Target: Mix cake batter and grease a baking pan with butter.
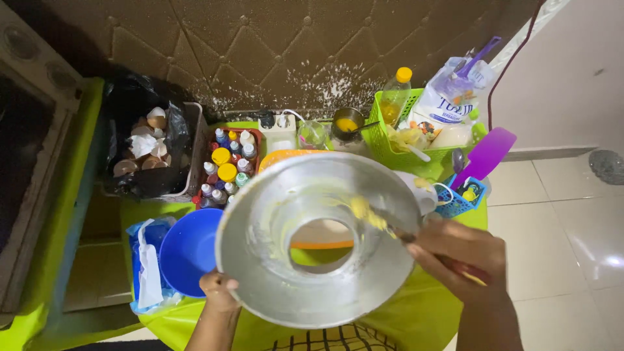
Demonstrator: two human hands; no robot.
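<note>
- The round silver metal ring-shaped cake pan [318, 240] is tilted up toward the camera above the green-covered surface [416, 312], its open centre hole showing the surface behind it.
- The left hand [218, 290] holds the pan by its lower left rim, its grip pinching the thin edge between thumb and fingers.
- The right hand [463, 257] has its grip closed around the handle of a brush [377, 218], whose yellow, greasy tip rests against the pan's inner wall, near the centre hole.
- The pan looks like thin, stiff metal, probably light, and the pale smears on its inside suggest it is slippery there; the dry outer rim seems the safer place to take hold.
- Just left of the pan lies a blue plastic bowl [188, 250] on a clear plastic bag [146, 273].
- Behind the pan stand a red tray of small colouring bottles [227, 166], a small metal cup with yellow contents [348, 123], and a green plastic basket [403, 130] holding a bottle and packets.
- To the right, a purple spatula [484, 156] rises from a small blue basket [458, 198].
</note>
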